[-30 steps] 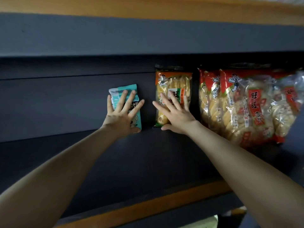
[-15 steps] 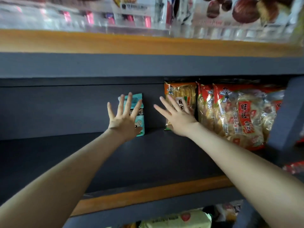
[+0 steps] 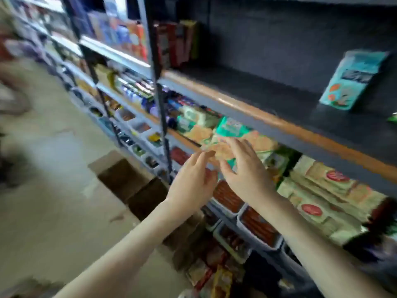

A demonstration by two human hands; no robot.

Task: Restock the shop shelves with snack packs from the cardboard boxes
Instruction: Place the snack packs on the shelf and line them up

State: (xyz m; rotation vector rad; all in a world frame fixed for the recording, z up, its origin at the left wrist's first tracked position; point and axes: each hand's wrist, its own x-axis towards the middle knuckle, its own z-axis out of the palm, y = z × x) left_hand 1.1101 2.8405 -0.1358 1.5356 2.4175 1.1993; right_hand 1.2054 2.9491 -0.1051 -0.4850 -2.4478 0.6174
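An open cardboard box [image 3: 129,181] sat on the floor at centre left, beside the dark upright post [image 3: 158,93] of the racking, with blurred stocked shelves running off to the upper left. At mid-frame the left hand [image 3: 193,186] and right hand [image 3: 247,173] were raised close together before the lower shelf's biscuit packs [image 3: 318,203], fingers loosely spread; blur prevented telling whether either held anything. At upper right, one teal snack pack [image 3: 352,80] stood tilted against the back of the dark shelf [image 3: 268,91].
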